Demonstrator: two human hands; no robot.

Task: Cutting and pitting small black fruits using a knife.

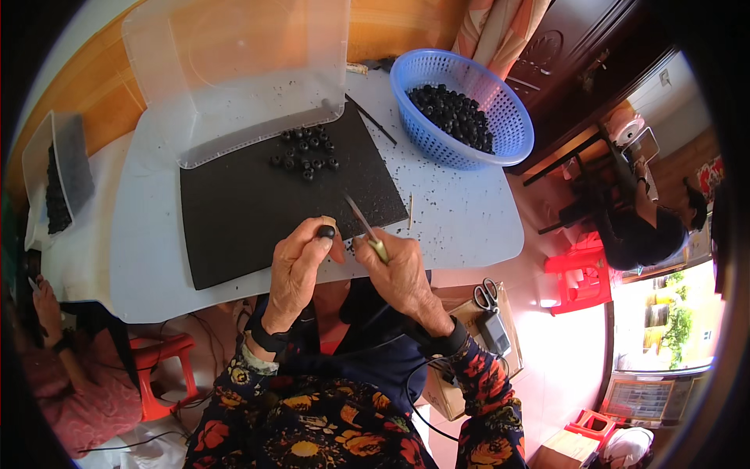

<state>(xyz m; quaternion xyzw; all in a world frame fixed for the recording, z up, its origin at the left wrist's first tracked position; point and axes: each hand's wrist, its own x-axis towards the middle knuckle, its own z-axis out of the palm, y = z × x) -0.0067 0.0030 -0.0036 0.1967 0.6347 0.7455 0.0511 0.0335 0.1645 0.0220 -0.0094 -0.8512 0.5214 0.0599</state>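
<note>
My left hand (295,266) pinches a small, round, glossy black part (326,232) between thumb and fingers, above the front edge of a black mat (258,227). In my right hand (393,270) is a small knife (359,213) with a pale green handle. Its thin blade points up and away over the mat, apart from the black part. Farther back on the mat lies a loose group of similar black parts (307,152), some with a visible hole. Small black scraps are scattered around the mat.
A blue perforated basket (406,117) full of black parts stands at the back right. An upturned clear plastic bin (234,55) is behind the mat. A thin stick (410,211) lies right of it. Scissors (485,295) rest on a box beside me. Other people sit left and far right.
</note>
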